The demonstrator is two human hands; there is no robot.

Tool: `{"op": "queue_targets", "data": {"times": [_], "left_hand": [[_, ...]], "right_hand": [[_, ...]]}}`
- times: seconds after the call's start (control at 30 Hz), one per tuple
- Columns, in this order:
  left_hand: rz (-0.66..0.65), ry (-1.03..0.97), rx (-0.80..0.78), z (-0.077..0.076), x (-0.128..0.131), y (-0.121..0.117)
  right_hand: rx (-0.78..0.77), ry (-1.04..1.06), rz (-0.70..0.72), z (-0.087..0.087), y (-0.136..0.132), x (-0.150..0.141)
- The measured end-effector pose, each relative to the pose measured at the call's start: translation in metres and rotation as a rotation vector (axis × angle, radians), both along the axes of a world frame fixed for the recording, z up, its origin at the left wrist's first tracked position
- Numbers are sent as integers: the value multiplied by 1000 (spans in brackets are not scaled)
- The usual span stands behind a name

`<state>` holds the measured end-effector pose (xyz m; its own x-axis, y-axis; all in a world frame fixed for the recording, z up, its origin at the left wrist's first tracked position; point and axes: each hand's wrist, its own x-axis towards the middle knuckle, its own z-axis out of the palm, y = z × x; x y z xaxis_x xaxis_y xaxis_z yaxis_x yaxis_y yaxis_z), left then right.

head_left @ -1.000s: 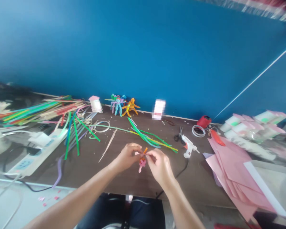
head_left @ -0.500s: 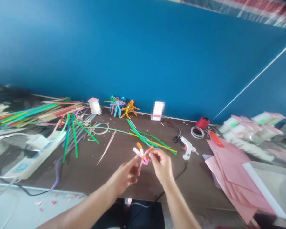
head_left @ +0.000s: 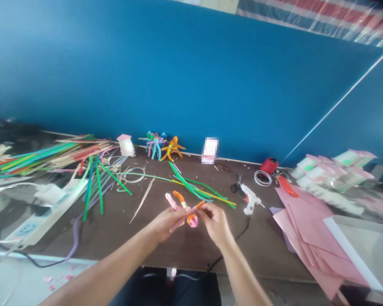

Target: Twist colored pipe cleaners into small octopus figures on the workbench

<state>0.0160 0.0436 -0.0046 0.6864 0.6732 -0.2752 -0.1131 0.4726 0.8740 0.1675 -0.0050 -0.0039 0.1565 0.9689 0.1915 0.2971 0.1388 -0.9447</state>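
A small pipe-cleaner figure [head_left: 193, 220] in pink, orange and white is held between my two hands above the front of the table. My left hand [head_left: 166, 223] is closed around its middle, with a pink and an orange limb sticking up beyond the fingers. Pinched at the thumb and forefinger of my right hand [head_left: 215, 220] is an orange limb on the figure's right side. A looped pink and orange part hangs between the hands. My fingers hide the figure's centre.
Loose green and yellow pipe cleaners [head_left: 191, 185] lie just beyond my hands. To the right are a glue gun [head_left: 250, 199], scissors [head_left: 238, 183] and pink sheets [head_left: 309, 231]. A power strip [head_left: 44, 214] and a pipe-cleaner pile [head_left: 60, 151] occupy the left; finished figures [head_left: 172, 148] stand behind.
The figure has turned in my hands, its upper limbs now leaning left. My left hand has shifted over its middle, while my right hand stays by the orange limb.
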Motion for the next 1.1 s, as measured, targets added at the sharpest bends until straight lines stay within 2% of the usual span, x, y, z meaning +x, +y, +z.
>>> {"op": "queue_targets", "data": {"times": [0.13, 0.27, 0.4, 0.63, 0.73, 0.83, 0.9, 1.0, 1.1], "left_hand": [[4, -10, 115, 5, 3, 4], [66, 17, 152, -2, 9, 3], [55, 20, 206, -5, 11, 2], [10, 17, 175, 1, 9, 6], [6, 58, 287, 1, 8, 9], [30, 99, 410, 0, 7, 11], [35, 98, 398, -1, 8, 12], [61, 68, 271, -7, 9, 12], [81, 69, 189, -15, 9, 13]], "right_hand": [[-3, 12, 17, -1, 2, 1], [8, 49, -5, 3, 0, -5], [-12, 87, -7, 3, 0, -8], [129, -245, -82, 2, 4, -2], [111, -289, -57, 4, 3, -3], [40, -191, -78, 1, 4, -4], [-14, -80, -96, -3, 6, -4], [-82, 60, -57, -8, 9, -4], [-131, 95, -10, -7, 10, -3]]}}
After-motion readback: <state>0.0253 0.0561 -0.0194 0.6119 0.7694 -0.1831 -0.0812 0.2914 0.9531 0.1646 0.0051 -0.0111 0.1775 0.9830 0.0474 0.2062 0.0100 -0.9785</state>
